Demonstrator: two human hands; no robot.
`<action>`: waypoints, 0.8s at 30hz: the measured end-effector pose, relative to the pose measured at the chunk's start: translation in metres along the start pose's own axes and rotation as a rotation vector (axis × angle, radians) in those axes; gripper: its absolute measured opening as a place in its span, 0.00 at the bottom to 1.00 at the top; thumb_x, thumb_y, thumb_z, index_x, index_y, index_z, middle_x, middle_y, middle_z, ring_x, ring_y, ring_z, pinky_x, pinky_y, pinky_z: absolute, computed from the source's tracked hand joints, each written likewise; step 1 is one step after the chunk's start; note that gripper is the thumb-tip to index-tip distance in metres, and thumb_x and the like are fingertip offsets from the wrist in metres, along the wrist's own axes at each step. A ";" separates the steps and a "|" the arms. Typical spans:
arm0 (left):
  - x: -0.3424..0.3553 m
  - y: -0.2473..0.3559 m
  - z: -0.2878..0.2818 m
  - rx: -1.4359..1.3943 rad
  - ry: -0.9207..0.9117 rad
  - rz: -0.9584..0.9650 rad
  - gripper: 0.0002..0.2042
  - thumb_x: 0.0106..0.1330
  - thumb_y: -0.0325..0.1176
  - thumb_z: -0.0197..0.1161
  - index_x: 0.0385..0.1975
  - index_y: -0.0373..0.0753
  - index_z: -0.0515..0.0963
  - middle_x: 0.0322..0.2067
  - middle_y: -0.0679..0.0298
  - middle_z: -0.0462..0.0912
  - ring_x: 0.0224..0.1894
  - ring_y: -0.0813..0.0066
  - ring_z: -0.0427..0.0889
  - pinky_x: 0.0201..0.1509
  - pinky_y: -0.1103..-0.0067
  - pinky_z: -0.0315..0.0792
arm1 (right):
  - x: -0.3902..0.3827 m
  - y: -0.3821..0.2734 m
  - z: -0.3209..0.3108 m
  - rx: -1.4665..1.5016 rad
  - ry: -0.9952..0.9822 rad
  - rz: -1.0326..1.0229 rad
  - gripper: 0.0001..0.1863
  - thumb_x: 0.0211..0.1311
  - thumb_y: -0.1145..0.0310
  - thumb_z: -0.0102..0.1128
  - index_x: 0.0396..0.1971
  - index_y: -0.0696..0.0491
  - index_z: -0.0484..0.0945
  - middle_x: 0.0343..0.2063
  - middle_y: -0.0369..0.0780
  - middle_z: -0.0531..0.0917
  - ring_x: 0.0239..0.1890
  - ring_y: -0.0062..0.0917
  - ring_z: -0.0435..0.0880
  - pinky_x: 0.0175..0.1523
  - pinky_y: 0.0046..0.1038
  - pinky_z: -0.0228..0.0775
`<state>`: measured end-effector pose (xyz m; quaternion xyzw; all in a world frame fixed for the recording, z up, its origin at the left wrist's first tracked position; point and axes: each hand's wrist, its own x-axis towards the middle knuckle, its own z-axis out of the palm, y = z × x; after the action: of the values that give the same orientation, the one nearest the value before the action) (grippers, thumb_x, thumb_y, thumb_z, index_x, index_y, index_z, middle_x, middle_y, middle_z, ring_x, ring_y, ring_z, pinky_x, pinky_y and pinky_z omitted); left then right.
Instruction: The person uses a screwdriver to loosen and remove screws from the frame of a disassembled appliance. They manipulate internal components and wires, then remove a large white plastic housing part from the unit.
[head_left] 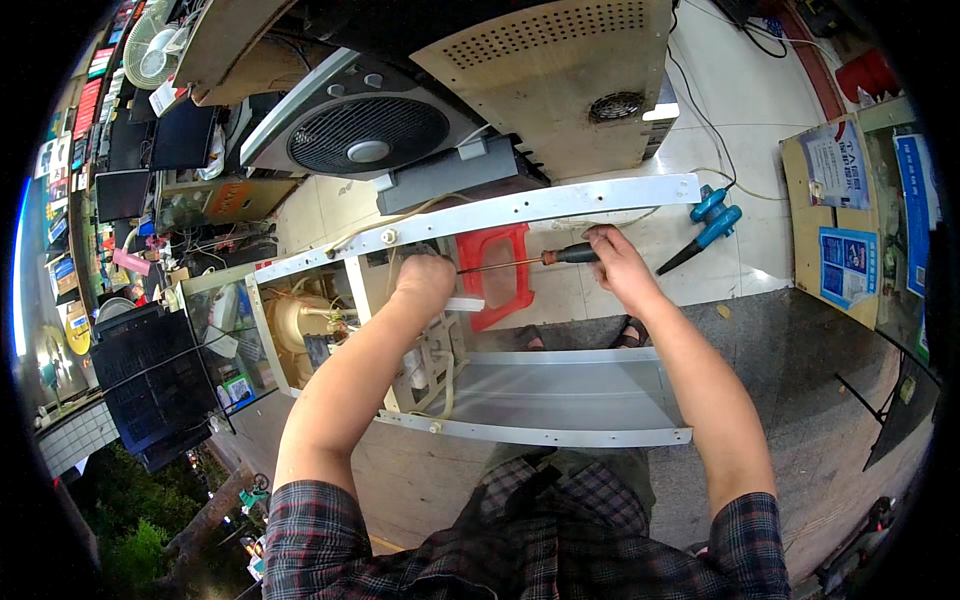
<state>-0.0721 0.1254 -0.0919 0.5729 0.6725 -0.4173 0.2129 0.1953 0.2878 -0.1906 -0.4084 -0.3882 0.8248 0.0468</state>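
Gripping screwdriver (pixel 525 260), right hand (pixel 615 265), left hand (pixel 425 278) inside cabinet (pixel 530 205)

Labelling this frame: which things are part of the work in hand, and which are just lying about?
In use:
- screwdriver, held by the right hand
- open white metal appliance frame, left hand reaching inside
- wiring and parts inside

Lying about:
- blue power tool on the floor
- red plastic stool
- box fan
- perforated beige panel
- black crate
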 end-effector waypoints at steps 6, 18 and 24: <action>0.001 0.000 0.003 -0.004 -0.005 0.000 0.08 0.63 0.30 0.61 0.35 0.42 0.86 0.42 0.57 0.88 0.45 0.63 0.88 0.46 0.71 0.82 | -0.004 -0.005 0.007 0.132 0.026 -0.040 0.15 0.76 0.60 0.47 0.53 0.53 0.74 0.42 0.36 0.79 0.30 0.19 0.76 0.35 0.21 0.68; -0.067 0.011 -0.021 -0.183 0.253 -0.047 0.09 0.63 0.29 0.61 0.42 0.37 0.78 0.30 0.58 0.87 0.34 0.61 0.89 0.35 0.70 0.81 | -0.070 0.004 -0.080 0.233 0.140 -0.106 0.11 0.76 0.63 0.47 0.48 0.52 0.75 0.34 0.33 0.75 0.29 0.17 0.70 0.34 0.20 0.61; -0.180 -0.052 -0.127 -1.052 0.984 -0.369 0.08 0.67 0.32 0.68 0.39 0.35 0.82 0.18 0.74 0.67 0.20 0.86 0.64 0.24 0.82 0.59 | -0.131 0.035 -0.114 0.216 0.332 -0.058 0.12 0.77 0.59 0.48 0.44 0.51 0.75 0.32 0.32 0.76 0.29 0.16 0.71 0.35 0.22 0.62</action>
<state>-0.0512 0.1214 0.1334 0.3937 0.8865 0.2357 0.0598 0.3714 0.2803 -0.1725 -0.5201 -0.2960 0.7812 0.1776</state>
